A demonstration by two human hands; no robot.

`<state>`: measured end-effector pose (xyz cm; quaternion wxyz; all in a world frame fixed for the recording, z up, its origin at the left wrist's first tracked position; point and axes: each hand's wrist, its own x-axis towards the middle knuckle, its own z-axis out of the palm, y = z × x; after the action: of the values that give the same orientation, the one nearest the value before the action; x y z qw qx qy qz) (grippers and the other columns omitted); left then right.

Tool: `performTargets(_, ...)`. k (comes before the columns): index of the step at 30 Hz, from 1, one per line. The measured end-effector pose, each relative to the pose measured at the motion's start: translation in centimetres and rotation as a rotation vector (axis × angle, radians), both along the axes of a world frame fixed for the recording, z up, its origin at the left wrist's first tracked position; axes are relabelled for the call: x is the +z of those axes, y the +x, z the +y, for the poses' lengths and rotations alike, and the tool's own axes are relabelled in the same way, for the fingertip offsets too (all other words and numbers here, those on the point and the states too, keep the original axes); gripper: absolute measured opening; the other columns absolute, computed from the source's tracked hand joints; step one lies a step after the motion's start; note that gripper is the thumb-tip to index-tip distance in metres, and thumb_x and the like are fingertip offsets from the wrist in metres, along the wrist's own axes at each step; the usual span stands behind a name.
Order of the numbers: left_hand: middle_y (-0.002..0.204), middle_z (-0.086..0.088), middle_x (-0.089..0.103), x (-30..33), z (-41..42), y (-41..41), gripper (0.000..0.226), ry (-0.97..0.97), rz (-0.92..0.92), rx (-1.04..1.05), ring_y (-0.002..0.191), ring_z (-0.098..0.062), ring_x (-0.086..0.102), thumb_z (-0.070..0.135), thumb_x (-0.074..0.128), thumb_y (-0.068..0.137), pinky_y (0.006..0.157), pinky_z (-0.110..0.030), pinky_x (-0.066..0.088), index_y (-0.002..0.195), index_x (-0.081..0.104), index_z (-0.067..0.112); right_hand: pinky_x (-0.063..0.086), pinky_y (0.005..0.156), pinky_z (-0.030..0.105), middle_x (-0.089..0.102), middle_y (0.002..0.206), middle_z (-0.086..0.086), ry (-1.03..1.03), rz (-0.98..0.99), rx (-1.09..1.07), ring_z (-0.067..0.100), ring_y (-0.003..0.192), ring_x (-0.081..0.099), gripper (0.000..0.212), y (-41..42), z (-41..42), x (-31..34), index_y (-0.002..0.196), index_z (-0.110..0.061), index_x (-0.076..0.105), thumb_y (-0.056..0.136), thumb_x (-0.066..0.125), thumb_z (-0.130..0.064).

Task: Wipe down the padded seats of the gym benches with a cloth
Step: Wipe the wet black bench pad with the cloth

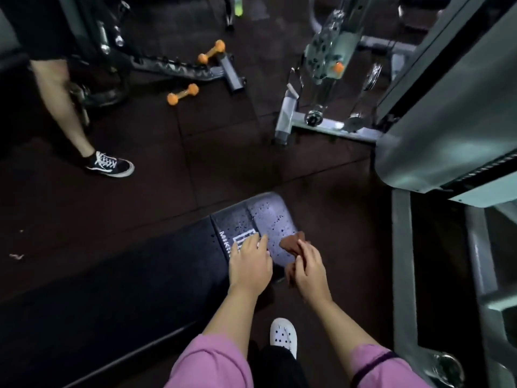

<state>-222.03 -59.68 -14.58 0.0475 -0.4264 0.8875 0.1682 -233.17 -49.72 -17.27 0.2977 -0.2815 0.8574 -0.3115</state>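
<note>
1. The cloth is a small brown rag, soft and crumpled, bunched at the right edge of the bench pad, part on the pad and part hanging below your hand.
2. Your right hand pinches the cloth with its fingers curled round a fold. Spread the rag flatter under your palm before you stroke, so that more of it meets the vinyl.
3. Your left hand lies just beside it, fingers straight and resting on the pad by the white printed logo, holding nothing. The two hands are close but not touching. Keep the left one braced there, and move it off each patch before you wipe it.
4. The end section of the pad is dark, smooth, rounded at the corners and beaded with droplets. I judge it wet with spray and not yet wiped, so pull long overlapping strokes from the far end toward you and run the rag along the stitched seam, where liquid is likely to collect.
5. The long section to your left looks matt and dry; I judge it comes next.
6. Around the bench lie dark rubber floor tiles, two orange dumbbells well apart from it, a grey metal machine frame on your right, and another person's leg in a black sneaker.
</note>
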Motion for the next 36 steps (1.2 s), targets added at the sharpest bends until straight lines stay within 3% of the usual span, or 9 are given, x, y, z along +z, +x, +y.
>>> performTargets(3,0.147,-0.004,0.042,-5.2,-0.5,-1.0,0.049,0.061,-0.060,-0.027,0.135,-0.019,0.038,0.027,0.045,0.095,0.112,-0.045,0.026,0.143,0.040,0.016,0.015,0.108,0.005,0.041,0.139,0.026,-0.036,0.083,0.098,0.034,0.133,0.039,0.041,-0.9,-0.7,-6.0,0.134,0.005,0.047,0.094,0.040,-0.001)
performTargets(7,0.155,-0.002,0.028,-12.5,-0.6,-1.4,0.051,0.062,-0.069,-0.043,0.143,-0.017,0.023,0.028,0.035,0.099,0.116,-0.045,0.017,0.149,0.028,0.017,0.023,0.114,0.031,0.041,0.140,0.028,-0.025,0.186,0.177,0.038,0.132,0.039,0.052,-1.7,-0.8,-14.4,0.134,0.006,0.047,0.093,0.028,-0.019)
performTargets(11,0.160,0.000,0.009,-17.9,-0.7,-0.9,0.054,0.053,-0.120,-0.080,0.147,-0.015,0.006,0.030,0.027,0.101,0.117,-0.045,0.005,0.152,0.012,0.019,0.018,0.117,0.054,0.034,0.150,0.021,0.091,0.361,0.307,0.035,0.142,0.025,0.056,-2.1,0.7,-19.9,0.139,-0.004,0.047,0.092,0.027,-0.027)
performTargets(14,0.160,0.002,0.000,-20.7,-1.0,-0.8,0.055,0.038,-0.101,-0.109,0.147,-0.013,-0.002,0.032,0.024,0.101,0.117,-0.047,0.002,0.152,0.007,0.020,0.004,0.118,0.046,0.025,0.157,0.008,0.083,0.481,0.356,0.023,0.146,0.012,0.053,-3.0,1.2,-21.4,0.145,-0.018,0.040,0.095,0.033,-0.034)
performTargets(16,0.160,0.001,0.009,-22.3,-1.1,-0.7,0.054,0.009,-0.061,-0.115,0.147,-0.014,0.006,0.033,0.023,0.100,0.116,-0.049,0.005,0.151,0.017,0.020,0.001,0.118,0.042,0.019,0.158,0.003,0.075,0.536,0.410,0.023,0.147,0.011,0.053,-3.7,1.4,-22.0,0.148,-0.025,0.034,0.097,0.035,-0.038)
performTargets(19,0.156,-0.001,0.025,-24.1,-1.2,-0.4,0.055,-0.021,-0.006,-0.108,0.144,-0.015,0.021,0.034,0.023,0.095,0.115,-0.050,0.012,0.148,0.031,0.018,0.005,0.118,0.041,0.021,0.159,0.001,0.087,0.578,0.441,0.024,0.146,0.015,0.053,-4.5,1.1,-22.9,0.149,-0.030,0.028,0.097,0.035,-0.042)
performTargets(27,0.159,-0.002,0.015,-25.9,-0.5,0.0,0.058,-0.084,0.040,-0.086,0.146,-0.014,0.010,0.033,0.022,0.097,0.117,-0.049,0.004,0.151,0.019,0.011,0.019,0.116,0.045,0.032,0.155,0.008,0.122,0.626,0.254,0.033,0.141,0.031,0.052,-5.1,-4.0,-23.3,0.146,-0.027,0.038,0.097,0.032,-0.043)
performTargets(31,0.159,-0.003,0.015,-26.1,-0.5,0.0,0.058,-0.088,0.042,-0.079,0.146,-0.015,0.010,0.032,0.022,0.098,0.118,-0.046,0.001,0.150,0.020,0.008,0.017,0.118,0.043,0.030,0.156,0.007,0.065,0.657,0.418,0.030,0.144,0.026,0.053,-3.2,-5.9,-23.4,0.148,-0.025,0.034,0.098,0.031,-0.040)
performTargets(36,0.159,-0.002,0.014,-26.0,-0.5,-0.1,0.058,-0.092,0.036,-0.069,0.146,-0.014,0.009,0.032,0.020,0.098,0.117,-0.047,0.003,0.151,0.020,0.009,0.021,0.118,0.039,0.032,0.155,0.006,0.019,0.668,0.460,0.024,0.144,0.028,0.049,-3.7,-1.0,-23.4,0.147,-0.024,0.038,0.099,0.034,-0.035)
